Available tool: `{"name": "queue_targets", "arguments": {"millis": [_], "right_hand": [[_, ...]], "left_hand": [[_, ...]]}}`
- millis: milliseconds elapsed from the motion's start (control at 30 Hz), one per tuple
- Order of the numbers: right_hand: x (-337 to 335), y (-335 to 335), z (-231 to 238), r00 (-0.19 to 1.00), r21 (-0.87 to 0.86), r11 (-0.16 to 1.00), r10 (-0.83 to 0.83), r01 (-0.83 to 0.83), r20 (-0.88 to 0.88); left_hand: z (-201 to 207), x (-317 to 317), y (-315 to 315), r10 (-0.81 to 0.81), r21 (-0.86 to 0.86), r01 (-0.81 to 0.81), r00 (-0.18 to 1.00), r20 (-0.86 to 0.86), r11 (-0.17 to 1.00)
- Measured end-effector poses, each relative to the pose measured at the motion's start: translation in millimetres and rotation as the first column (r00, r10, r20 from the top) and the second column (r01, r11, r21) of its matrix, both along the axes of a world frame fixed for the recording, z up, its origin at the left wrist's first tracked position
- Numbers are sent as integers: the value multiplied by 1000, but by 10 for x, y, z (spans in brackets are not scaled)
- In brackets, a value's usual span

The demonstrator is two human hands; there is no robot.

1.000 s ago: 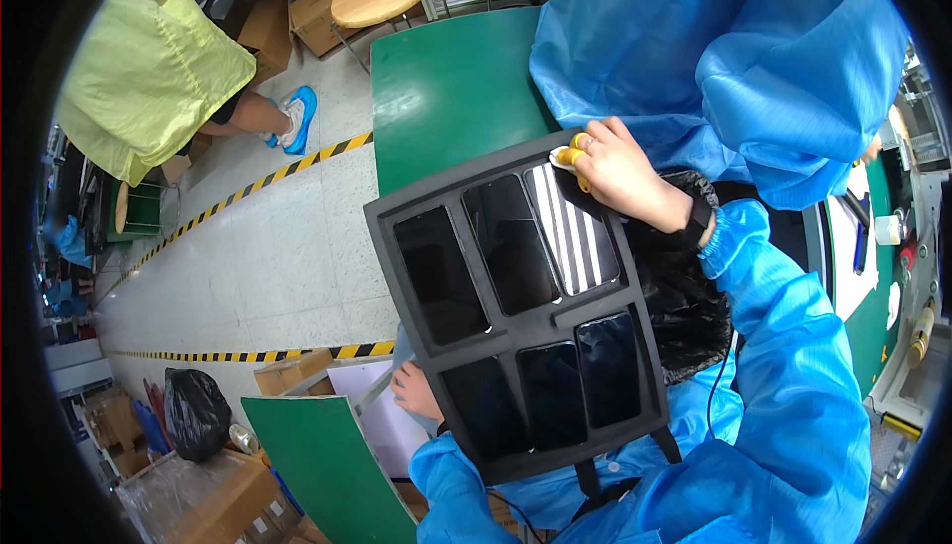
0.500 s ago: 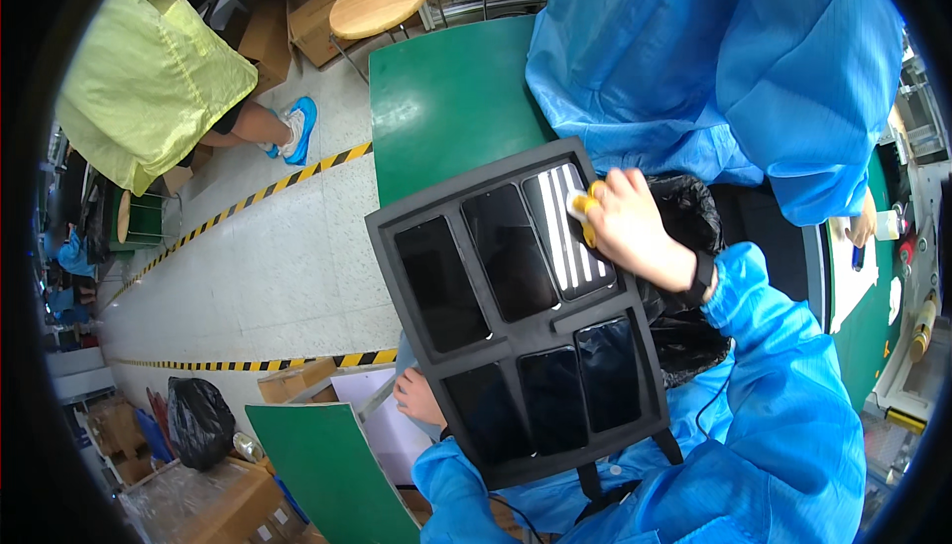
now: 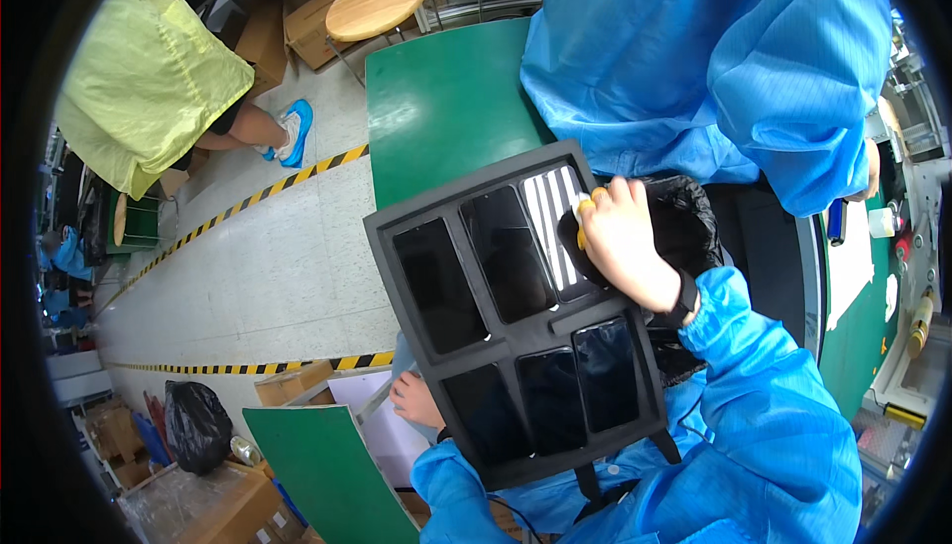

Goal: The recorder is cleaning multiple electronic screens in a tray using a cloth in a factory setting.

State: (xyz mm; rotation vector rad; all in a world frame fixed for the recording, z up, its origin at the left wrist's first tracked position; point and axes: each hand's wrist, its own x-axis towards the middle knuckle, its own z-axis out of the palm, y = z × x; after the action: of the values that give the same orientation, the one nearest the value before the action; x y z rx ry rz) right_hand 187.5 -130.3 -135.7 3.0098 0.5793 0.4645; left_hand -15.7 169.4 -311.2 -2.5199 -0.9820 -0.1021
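Currently, in the head view, six glossy dark panels [image 3: 506, 251] sit in the black tray [image 3: 476, 353]; which are finished doesn't show, though five lie clear of the fingers. The right hand [image 3: 627, 241] pinches a small white pad [image 3: 579, 204] over the upper-right panel [image 3: 551, 222]'s right side; the left hand [image 3: 416, 398], beside the tray's left edge, has an unclear grip.
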Motion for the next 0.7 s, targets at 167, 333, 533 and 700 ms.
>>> {"name": "queue_targets", "arguments": {"millis": [167, 333, 533, 700], "right_hand": [[-616, -187, 56, 983, 66, 996, 75, -65, -170], [-695, -333, 68, 954, 159, 980, 158, -119, -256], [-516, -215, 46, 786, 365, 813, 558, -454, -266], [-314, -176, 41, 752, 200, 812, 584, -549, -305]], "left_hand": [[-62, -25, 26, -15, 20, 15, 1000, 10, 1000], [-80, -39, 39, -30, 31, 30, 999, 18, 999], [-31, -44, 19, -27, -19, 27, 999, 24, 999], [-12, -21, -2, 4, -43, -4, 1000, -11, 999]]}}
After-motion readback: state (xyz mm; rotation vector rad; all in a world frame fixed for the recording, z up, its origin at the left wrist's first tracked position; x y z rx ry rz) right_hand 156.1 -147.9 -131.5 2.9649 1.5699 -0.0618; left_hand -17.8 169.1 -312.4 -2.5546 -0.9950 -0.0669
